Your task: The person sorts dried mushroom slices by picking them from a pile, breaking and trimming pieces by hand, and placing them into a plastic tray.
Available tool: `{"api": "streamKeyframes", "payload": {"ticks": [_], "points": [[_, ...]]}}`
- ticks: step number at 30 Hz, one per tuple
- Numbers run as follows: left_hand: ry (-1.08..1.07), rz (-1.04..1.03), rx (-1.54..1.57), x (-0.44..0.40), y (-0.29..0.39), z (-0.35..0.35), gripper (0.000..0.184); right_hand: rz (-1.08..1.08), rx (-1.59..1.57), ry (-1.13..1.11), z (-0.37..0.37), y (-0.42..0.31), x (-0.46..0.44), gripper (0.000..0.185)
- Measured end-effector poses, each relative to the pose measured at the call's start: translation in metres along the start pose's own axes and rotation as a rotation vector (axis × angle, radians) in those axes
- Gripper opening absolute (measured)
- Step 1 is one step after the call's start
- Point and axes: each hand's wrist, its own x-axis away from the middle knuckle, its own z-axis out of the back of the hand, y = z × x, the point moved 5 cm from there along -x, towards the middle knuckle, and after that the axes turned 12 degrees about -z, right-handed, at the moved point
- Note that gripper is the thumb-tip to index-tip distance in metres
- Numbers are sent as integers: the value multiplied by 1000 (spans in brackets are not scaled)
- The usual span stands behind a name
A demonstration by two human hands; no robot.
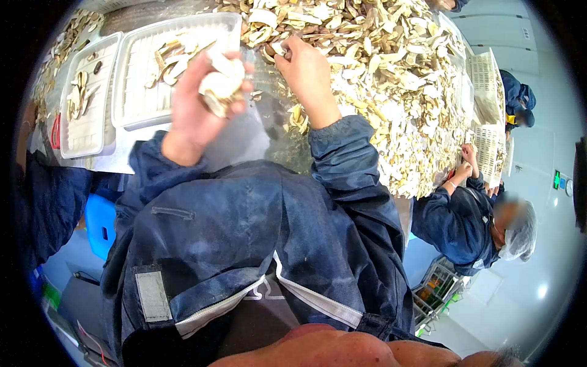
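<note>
My left hand (194, 101) is raised, palm up, with its fingers curled around several pale dried mushroom slices (221, 84). My right hand (307, 70) reaches to the near left edge of a large heap of dried mushroom slices (391, 92). Its thumb and index finger close on a mushroom slice (279, 49), partly hidden by the fingers. Behind my left hand is a white plastic tray (136, 101) with a few slices (174, 58) in it.
A second white tray (92, 131) with slices stands farther left, beside a red-handled object (55, 131). White baskets (487, 88) line the heap's right side. A co-worker (465, 214) in a hair net works at right. A blue stool (99, 223) stands below the table.
</note>
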Motion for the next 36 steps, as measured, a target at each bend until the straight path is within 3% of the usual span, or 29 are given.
{"api": "streamKeyframes", "payload": {"ticks": [2, 4, 6, 8, 11, 14, 15, 16, 18, 21, 24, 30, 36], "points": [[-32, -208, -398, -7, 45, 3, 47, 15, -106, -8, 0, 5, 2, 22], [127, -416, -714, -12, 79, 10, 43, 9, -253, -48, -1, 13, 2, 19], [162, -473, -1002, -17, 101, 9, 38, -61, -349, -110, 7, 14, 6, 18], [74, -446, -1281, -23, 106, 15, 38, -104, -433, -145, 13, 18, 13, 18], [-153, -673, -1884, -21, 100, 1, 38, -166, -545, -198, 25, 24, 21, 18], [-159, -863, -2002, -15, 79, -21, 40, -248, -662, -323, 38, 17, 34, 17], [-157, -817, -1918, -14, 65, -24, 39, -231, -697, -349, 39, 14, 38, 16], [-161, -578, -1644, -11, 46, -35, 37, -214, -733, -375, 40, 10, 43, 16], [-320, -366, -1392, -9, 10, -43, 35, -177, -777, -422, 43, -2, 51, 15], [-390, -164, -1384, -9, -22, -30, 29, -125, -769, -426, 50, -9, 59, 17], [-279, 70, -1035, -7, -40, -9, 23, -198, -865, -467, 56, -4, 63, 19], [-210, 104, -931, -7, -45, -2, 18, -322, -906, -459, 47, 12, 66, 16], [-275, 32, -1100, -1, -50, -3, 17, -335, -820, -510, 35, 12, 70, 15]]}}
